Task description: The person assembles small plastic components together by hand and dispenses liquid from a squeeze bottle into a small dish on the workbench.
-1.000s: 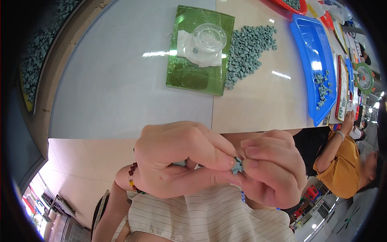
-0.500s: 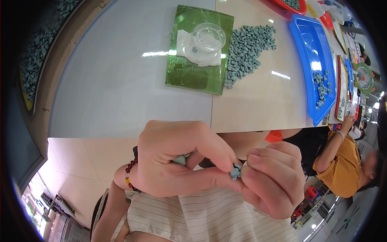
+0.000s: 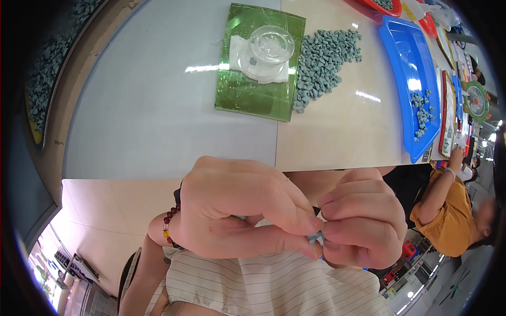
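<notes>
A green-framed fan point(image 3: 476, 99), apparently, and a co-worker's orange top point(image 3: 447, 224).

No text, label, number or sign can be read here. The green block point(image 3: 258, 102) on the table point(image 3: 142, 121) and the blue tray point(image 3: 399, 63) show no legible marking; the green fan point(image 3: 476, 100) toward the right rim may carry print, but it is too small to tell.

A small, irregular blue-green piece point(image 3: 315, 238) sits pinched between the fingertips of the left hand point(image 3: 240, 203) and right hand point(image 3: 369, 221), which partly hide it. Another greenish piece point(image 3: 240, 217) barely shows inside the curled left hand.
</notes>
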A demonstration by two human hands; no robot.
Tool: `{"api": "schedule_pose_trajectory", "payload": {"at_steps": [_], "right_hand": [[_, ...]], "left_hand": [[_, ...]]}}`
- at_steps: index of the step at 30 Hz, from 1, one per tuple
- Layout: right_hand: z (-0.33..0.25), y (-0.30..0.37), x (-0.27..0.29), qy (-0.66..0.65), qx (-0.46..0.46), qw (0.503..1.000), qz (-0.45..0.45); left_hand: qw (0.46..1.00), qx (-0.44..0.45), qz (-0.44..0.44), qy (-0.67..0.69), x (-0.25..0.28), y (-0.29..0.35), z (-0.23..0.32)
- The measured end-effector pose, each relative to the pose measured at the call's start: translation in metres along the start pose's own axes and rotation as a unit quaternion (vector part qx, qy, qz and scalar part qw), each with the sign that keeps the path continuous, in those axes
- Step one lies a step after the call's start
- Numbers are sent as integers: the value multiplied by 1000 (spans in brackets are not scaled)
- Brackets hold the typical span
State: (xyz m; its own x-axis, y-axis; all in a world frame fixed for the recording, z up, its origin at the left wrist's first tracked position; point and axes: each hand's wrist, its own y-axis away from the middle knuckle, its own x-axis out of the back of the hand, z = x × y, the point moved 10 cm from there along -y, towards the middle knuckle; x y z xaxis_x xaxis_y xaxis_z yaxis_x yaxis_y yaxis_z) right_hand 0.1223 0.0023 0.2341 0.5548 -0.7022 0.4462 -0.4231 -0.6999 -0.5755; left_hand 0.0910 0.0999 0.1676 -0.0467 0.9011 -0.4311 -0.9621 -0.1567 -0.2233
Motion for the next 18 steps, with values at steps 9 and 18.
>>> {"api": "schedule_pose_trajectory", "payload": {"at_steps": [9,18], "right_hand": [[6,-7,-4,-28,-14,997,-72],[-8,-4,-5,75,31,996,-40]], "left_hand": [[999,13,-25,-23,-1,-2,0],[999,37,31,-15,6,5,-6]]}}
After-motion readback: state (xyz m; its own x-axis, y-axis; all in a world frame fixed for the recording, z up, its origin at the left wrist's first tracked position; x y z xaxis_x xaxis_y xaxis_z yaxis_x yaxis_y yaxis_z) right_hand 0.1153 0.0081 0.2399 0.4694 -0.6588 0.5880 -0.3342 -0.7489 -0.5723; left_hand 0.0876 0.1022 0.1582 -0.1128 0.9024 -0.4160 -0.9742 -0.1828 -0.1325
